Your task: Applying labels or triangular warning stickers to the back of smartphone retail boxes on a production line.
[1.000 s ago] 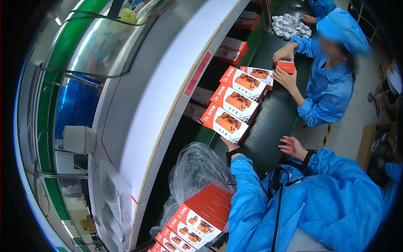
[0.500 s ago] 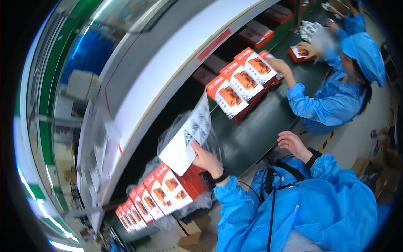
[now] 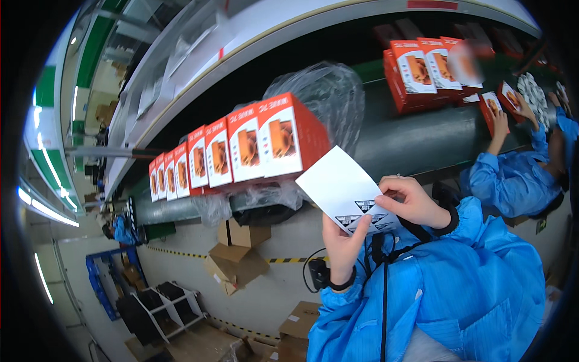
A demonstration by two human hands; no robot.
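Note:
A white sheet of stickers (image 3: 338, 178) with black triangular labels on its lower part is tilted in front of me, above the edge of the green belt. My left hand (image 3: 344, 248) is closed on the sheet's lower left edge, thumb on top beside the labels. At the opposite edge my right hand (image 3: 416, 204) pinches the sheet near a label, fingers curled. Whether a label is lifting under its thumb cannot be made out. Just left of the sheet stands a row of red and white boxes (image 3: 281, 140) with a brown product picture.
Clear plastic film (image 3: 338, 90) lies behind and under the row of boxes on the green conveyor belt (image 3: 392, 142). More red and white boxes (image 3: 416, 69) stand farther right. Co-workers in blue (image 3: 503, 181) handle boxes there. Open cartons (image 3: 238, 259) sit on the floor.
My view has swung left along the belt. The sheet has come down from over the boxes toward my body, and my right hand, empty and open before, now grips it too.

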